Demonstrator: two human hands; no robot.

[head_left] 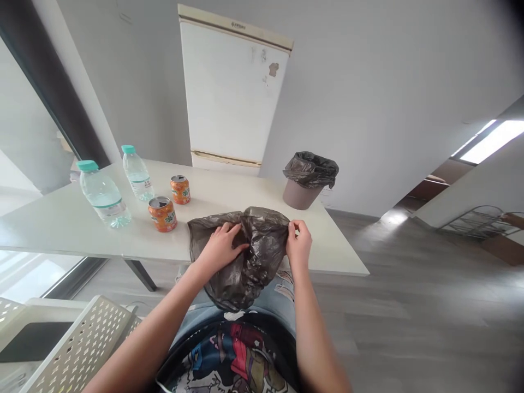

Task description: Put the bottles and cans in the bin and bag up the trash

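Thumb and fingertips of the right hand [298,237] pinch the upper right edge of a dark, see-through plastic garbage bag [266,254], mid-frame, and that's a narrow grip. Right forearm rises steeply from the lower right, knuckles turned up. Over to the left hand [225,245]: it lies palm down on the bag, thumb and index finger spread wide, its forearm slanting in from the lower left. Whether any plastic is caught under those other fingers, I can't tell. Crumpled and shiny, the bag drapes over the table's [229,188] near edge, down in front of the jeans [280,297].

Just left of centre, two orange soda cans: a nearer can [164,219] and a farther can [181,194]. Beyond them, a front bottle [107,197] and a rear bottle [137,173], both teal-capped. Right of centre stands a lined trash bin [302,194]; at upper centre, a white refrigerator [233,93].
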